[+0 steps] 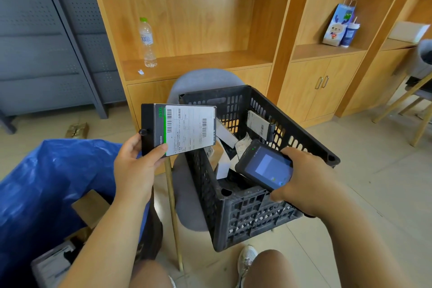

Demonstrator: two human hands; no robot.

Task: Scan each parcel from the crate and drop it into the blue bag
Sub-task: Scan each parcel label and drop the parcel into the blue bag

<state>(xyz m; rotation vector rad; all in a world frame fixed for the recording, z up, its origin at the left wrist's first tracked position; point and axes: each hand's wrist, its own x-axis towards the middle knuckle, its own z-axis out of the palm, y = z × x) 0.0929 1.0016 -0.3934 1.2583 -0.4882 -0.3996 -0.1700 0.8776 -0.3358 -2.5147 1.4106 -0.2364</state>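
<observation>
Crate (245, 208): black slotted plastic, rectangular, resting on a grey padded chair (187, 199); labelled parcels lie inside.
Left hand (135, 166): left of the crate, fingers clamped on a flat black box parcel (178, 130) with a white barcode label.
Right hand (301, 175): over the crate's near rim, fingers wrapped around a dark rounded scanner (265, 166).
Blue bag (44, 182): crinkled plastic weave, open, left of the crate.

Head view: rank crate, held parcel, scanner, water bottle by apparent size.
1. crate
2. held parcel
3. scanner
4. water bottle

Bottle stands farther away, so its last place is unsure.
</observation>
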